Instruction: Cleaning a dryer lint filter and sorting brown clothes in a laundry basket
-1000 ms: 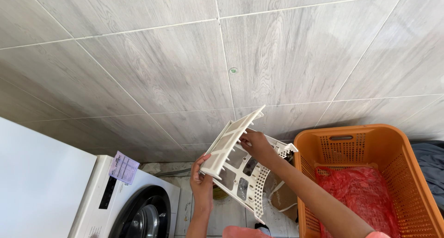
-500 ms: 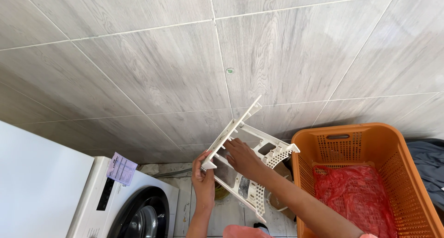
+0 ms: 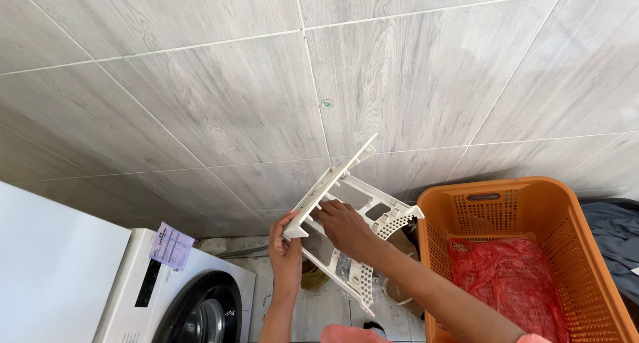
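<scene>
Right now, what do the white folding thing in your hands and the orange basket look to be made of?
White folding frame: looks like rigid matte plastic, with moulded ribs and perforated panels. Orange basket: glossy plastic by the look, with moulded grid holes and a handle slot.

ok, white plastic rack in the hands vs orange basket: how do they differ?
The white plastic rack is held in the air, tilted, by the left hand and right hand; the orange basket stands on its own at the right. The rack is flat, folding and empty; the basket is a deep tub with red cloth inside. Both are perforated plastic.
</scene>
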